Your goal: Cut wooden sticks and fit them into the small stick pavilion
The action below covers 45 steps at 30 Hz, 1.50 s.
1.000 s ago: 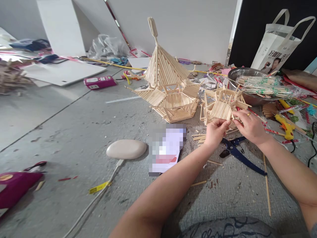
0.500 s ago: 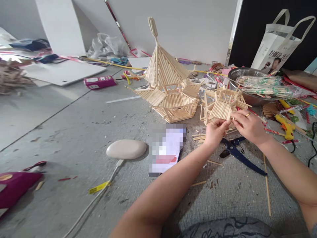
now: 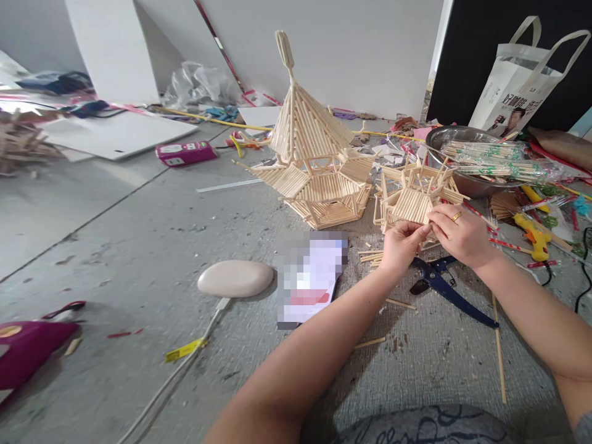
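Note:
A small stick structure stands on the floor at right of centre. My left hand and my right hand meet at its front edge. Both have their fingers pinched together, the fingertips nearly touching; whatever lies between them is too small or hidden to make out. A gold ring is on my right hand. Left of the small structure stands a larger stick pavilion with a pointed roof. Blue-handled cutters lie just below my hands.
A phone and a pale oval device with a cable lie left of my forearm. At right are a yellow glue gun, a metal bowl of wrapped sticks and a white bag. Loose sticks lie near the cutters.
My right hand has shifted slightly left, closer to my left hand. My left hand and the stick structures look nearly the same.

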Tool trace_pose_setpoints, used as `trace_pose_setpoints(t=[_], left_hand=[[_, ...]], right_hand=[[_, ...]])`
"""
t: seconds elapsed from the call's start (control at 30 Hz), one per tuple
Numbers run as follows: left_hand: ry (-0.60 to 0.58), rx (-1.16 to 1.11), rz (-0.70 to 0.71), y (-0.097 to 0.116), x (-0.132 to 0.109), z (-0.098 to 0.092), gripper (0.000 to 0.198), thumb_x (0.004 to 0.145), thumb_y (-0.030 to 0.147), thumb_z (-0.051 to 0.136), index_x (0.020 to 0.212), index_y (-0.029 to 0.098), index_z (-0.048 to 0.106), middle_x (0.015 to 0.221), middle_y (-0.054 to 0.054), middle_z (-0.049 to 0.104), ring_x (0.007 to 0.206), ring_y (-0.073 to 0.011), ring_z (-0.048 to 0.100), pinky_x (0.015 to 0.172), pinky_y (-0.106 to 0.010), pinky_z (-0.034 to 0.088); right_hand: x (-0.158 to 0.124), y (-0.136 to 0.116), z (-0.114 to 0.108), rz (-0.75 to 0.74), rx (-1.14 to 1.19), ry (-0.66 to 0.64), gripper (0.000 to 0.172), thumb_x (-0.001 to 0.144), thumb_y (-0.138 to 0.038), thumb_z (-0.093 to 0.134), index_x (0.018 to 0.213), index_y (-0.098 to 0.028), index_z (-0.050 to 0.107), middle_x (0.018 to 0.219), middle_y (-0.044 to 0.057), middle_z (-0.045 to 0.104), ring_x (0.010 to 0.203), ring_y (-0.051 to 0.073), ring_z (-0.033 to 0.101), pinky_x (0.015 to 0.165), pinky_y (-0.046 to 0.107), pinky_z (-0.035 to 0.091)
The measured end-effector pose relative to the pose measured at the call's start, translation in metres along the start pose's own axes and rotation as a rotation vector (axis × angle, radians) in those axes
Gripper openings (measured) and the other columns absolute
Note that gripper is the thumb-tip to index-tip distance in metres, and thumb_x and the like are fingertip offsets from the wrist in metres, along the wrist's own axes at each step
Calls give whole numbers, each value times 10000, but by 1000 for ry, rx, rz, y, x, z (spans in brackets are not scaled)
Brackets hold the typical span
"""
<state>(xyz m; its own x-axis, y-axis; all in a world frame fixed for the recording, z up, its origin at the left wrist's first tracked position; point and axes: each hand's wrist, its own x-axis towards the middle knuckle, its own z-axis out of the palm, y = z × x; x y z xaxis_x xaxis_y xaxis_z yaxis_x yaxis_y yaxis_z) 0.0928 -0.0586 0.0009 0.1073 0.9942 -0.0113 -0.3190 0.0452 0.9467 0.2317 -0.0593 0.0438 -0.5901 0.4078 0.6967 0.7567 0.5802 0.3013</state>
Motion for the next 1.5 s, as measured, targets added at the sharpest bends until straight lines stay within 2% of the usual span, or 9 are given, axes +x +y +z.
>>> trace_pose_setpoints(t=[0.37,0.93,1.3,1.5], left_hand=[[-8,-9,-5,0,0,0,362,580,458,726,626,137,566,521,46,535,369,-24,414,364,-174,307],[-4,-7,-16,1,-1,1,387,564,487,724,619,140,562,517,47,535,373,-31,412,371,-182,293],[-8,30,-11,1,-1,2,366,607,481,696,620,142,559,516,48,529,379,-30,408,377,-181,291],[-36,-19,-18,5,-4,0,337,571,423,734,639,139,567,507,55,517,387,-26,410,386,-177,303]], right_hand=[[-1,1,-1,3,6,-23,163,840,-152,480,883,-159,638,932,70,678,797,167,616,669,273,471],[2,-1,-1,27,8,13,150,828,-139,495,850,-156,642,881,63,687,763,163,628,648,267,483],[1,-4,-1,76,-37,-88,186,855,-168,456,842,-182,642,909,57,674,783,167,604,678,279,462],[3,-4,-4,65,-60,-97,168,848,-164,470,853,-181,637,928,53,671,788,166,602,680,270,448]])
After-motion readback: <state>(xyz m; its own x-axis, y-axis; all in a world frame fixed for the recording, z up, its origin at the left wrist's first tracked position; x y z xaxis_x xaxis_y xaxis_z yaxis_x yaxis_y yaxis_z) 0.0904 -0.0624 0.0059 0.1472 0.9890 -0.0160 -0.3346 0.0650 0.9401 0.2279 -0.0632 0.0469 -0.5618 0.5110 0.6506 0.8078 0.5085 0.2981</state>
